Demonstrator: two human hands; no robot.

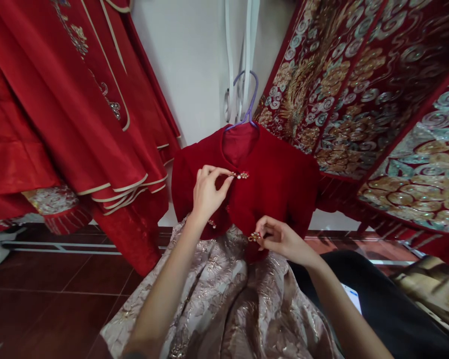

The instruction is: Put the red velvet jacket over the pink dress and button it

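A short red jacket hangs on a purple hanger in front of me. At its collar sits a jewelled frog fastener, and my left hand pinches the left end of it between thumb and fingers. Lower down, my right hand is closed on another jewelled frog fastener by the jacket's front edge. One more beaded fastener piece shows on the left front panel, below my left hand. Under the jacket spreads a shiny pale patterned skirt.
Red garments with gold piping hang at the left. Heavily embroidered red garments hang at the right. A white metal rack stands behind the hanger. At lower right, a phone lies on something black.
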